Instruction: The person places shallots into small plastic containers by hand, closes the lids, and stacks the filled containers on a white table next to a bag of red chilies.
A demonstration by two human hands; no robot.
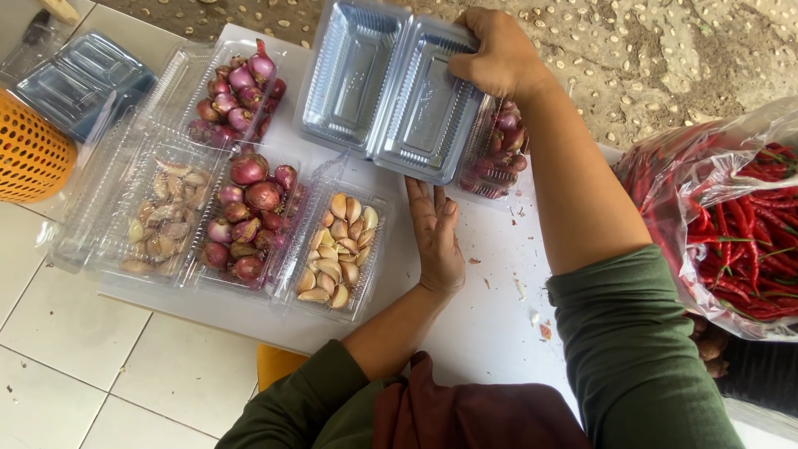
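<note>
My right hand (pixel 500 55) grips the far edge of an empty clear plastic clamshell box (pixel 391 91), opened flat and held above the white board (pixel 490 324). My left hand (pixel 435 237) is open, palm up, fingers reaching under the box's near edge. A tray of shallots (pixel 497 158) lies partly hidden beneath the held box. To the left sit a clear tray of garlic cloves (pixel 337 249), a tray of shallots (pixel 249 220), another garlic tray (pixel 162 218) and a further shallot tray (pixel 237 96).
A clear bag of red chillies (pixel 731 224) lies at the right edge. An orange basket (pixel 29 154) and a stack of empty clear boxes (pixel 79 83) stand at the far left. White floor tiles lie below the board, pebbled ground beyond it.
</note>
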